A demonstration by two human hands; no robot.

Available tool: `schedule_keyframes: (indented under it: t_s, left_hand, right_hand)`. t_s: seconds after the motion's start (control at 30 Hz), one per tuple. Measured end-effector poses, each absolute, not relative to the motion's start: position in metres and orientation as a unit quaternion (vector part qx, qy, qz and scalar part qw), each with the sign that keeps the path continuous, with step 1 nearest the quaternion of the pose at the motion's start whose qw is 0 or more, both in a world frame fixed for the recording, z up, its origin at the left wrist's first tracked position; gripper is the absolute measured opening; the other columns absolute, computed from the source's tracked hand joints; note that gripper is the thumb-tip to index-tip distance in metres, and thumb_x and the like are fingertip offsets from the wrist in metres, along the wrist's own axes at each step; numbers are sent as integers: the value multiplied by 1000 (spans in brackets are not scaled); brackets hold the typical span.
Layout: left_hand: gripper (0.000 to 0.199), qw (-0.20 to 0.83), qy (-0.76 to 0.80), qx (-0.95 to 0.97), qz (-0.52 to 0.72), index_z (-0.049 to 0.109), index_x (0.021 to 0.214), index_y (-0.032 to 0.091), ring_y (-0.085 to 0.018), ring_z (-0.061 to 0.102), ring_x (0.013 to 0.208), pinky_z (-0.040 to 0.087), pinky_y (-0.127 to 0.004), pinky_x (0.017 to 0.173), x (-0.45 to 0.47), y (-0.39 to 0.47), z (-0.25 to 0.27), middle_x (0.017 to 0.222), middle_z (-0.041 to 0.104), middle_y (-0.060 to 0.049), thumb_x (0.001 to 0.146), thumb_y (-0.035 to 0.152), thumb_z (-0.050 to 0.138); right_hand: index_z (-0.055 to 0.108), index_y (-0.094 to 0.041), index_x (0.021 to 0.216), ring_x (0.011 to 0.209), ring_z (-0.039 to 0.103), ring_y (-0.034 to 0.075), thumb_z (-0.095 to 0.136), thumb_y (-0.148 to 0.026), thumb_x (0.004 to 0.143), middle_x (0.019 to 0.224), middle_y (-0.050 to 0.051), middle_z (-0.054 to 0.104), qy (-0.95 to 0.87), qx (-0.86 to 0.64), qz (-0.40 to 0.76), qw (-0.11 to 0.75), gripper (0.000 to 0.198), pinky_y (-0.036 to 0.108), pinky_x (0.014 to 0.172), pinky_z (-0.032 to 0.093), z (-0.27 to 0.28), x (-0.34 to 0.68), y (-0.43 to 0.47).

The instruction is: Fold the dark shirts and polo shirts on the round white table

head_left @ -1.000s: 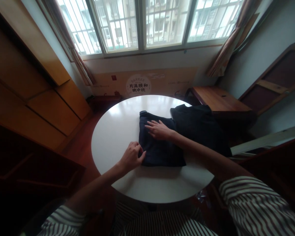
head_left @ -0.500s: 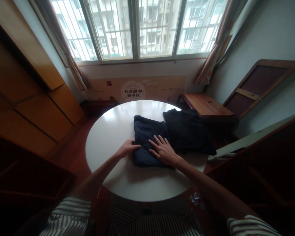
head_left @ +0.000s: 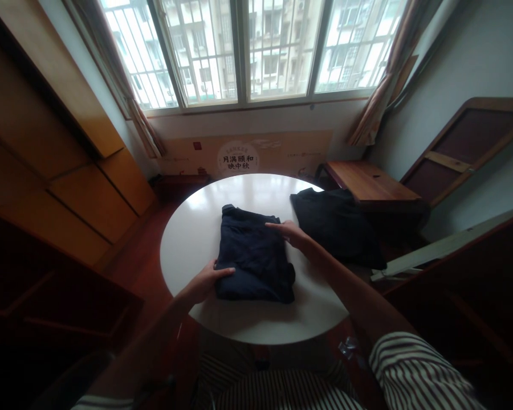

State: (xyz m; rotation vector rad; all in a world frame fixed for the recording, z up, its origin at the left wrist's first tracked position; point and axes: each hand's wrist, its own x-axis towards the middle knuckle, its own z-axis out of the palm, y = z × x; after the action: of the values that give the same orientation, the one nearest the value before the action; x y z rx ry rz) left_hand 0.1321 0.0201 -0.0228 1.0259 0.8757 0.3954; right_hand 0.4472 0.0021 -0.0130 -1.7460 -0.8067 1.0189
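A folded dark navy garment (head_left: pixel 254 256) lies flat on the round white table (head_left: pixel 188 228); its exact kind does not show. My left hand (head_left: pixel 207 279) grips its lower left edge, thumb on top and fingers hidden underneath. At its upper right edge my right hand (head_left: pixel 289 232) pinches the cloth, with the thumb side over the top. A second dark piece of clothing (head_left: pixel 337 225), nearly black, is spread at the table's right side and hangs past the rim. A gap of white tabletop separates the two.
Behind the table to the right stands a low wooden table (head_left: pixel 371 179). A wooden-framed panel (head_left: pixel 465 148) leans on the right wall. Wooden cabinets (head_left: pixel 94 199) line the left, and a printed banner (head_left: pixel 277 149) runs below the window (head_left: pixel 239 51).
The folded navy garment has moved left, away from the black one. My right hand has gone from lying spread on the cloth to gripping its upper right edge.
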Motion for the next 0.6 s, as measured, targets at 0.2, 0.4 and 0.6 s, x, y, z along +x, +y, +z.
schedule_keyframes:
  t_s: [0.2, 0.4, 0.6]
  left_hand:
    - [79, 786, 355, 474, 177, 50, 137, 21, -28, 65, 117, 53, -39, 103, 130, 4, -22, 133, 63, -13, 68, 28, 89]
    - [81, 777, 340, 486, 210, 49, 138, 23, -27, 66, 115, 55, -38, 101, 138, 1, -16, 128, 65, -11, 66, 23, 87]
    - [84, 767, 294, 502, 271, 46, 140, 20, -23, 69, 102, 59, -29, 83, 193, 28, 15, 119, 68, -11, 64, 10, 80]
  right_hand:
    - [67, -14, 91, 81, 71, 21, 80, -26, 74, 89, 9, 75, -317, -626, 514, 493, 24, 30, 74, 60, 3, 429, 4]
    - [56, -25, 118, 82, 69, 20, 64, -17, 77, 96, 2, 70, -356, -569, 512, 536, 42, 39, 82, 60, 14, 420, 15]
    - [55, -20, 110, 67, 63, 17, 58, -7, 66, 75, -3, 62, -408, -567, 399, 594, 46, 34, 68, 59, 73, 460, 67]
